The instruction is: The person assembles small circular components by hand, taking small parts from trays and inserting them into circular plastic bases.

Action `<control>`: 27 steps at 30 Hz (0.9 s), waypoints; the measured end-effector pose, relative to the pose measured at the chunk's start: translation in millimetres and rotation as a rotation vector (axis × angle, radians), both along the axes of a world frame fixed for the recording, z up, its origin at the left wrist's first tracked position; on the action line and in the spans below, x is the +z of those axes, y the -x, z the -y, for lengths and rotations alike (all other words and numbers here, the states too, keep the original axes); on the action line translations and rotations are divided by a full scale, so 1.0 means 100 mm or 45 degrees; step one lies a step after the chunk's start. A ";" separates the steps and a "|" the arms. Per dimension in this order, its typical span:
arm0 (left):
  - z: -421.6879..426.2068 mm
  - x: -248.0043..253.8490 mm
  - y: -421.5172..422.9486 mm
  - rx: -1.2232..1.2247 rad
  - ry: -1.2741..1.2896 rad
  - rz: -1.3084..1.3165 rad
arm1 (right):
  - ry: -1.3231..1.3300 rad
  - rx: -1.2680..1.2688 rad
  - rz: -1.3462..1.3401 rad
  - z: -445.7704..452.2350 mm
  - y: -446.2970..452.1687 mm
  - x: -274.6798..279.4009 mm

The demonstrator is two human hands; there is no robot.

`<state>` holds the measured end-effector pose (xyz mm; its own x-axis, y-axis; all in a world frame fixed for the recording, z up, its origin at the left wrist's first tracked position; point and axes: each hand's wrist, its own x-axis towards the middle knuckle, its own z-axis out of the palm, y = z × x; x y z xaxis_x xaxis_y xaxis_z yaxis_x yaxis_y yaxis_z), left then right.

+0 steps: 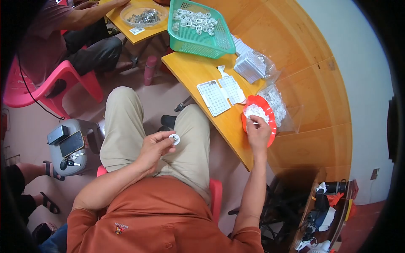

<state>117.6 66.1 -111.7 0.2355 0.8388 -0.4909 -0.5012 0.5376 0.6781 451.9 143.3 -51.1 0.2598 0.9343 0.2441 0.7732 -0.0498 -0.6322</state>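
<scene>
Above my lap, my left hand [155,148] pinches a small round white part [176,136] with metal at its middle, between thumb and fingers. My right hand [258,131] reaches over a red scalloped dish [272,134]. Its fingertips are closed together at the pile of small white pieces [255,111] in the dish; whatever is between them is too small to make out. Just left of the dish, a white case [213,98] lies open on the yellow table [190,71], with rows of small round spots in both halves.
A green basket [198,49] of white rings stands at the table's far end. Stacked clear trays [249,67] and a bag of white parts [274,105] lie along the wall side. Another person [46,33] sits by a dish of metal parts [144,17]. A grey stool [84,154] holds a phone.
</scene>
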 end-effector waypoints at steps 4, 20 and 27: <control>0.02 -0.09 0.00 -0.054 -0.030 -0.051 | 0.220 0.121 0.383 -0.21 -0.53 0.02; 0.03 -0.09 -0.03 -0.037 -0.017 -0.054 | 0.324 0.152 0.420 -0.35 -0.58 -0.19; 0.03 -0.10 -0.03 -0.037 -0.029 -0.032 | 0.264 0.040 0.137 -0.34 -0.69 -0.22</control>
<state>120.2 62.9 -121.5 0.2475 0.8427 -0.4781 -0.4683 0.5360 0.7025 520.6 177.2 -73.2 0.2124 0.9746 0.0705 0.8389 -0.1449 -0.5246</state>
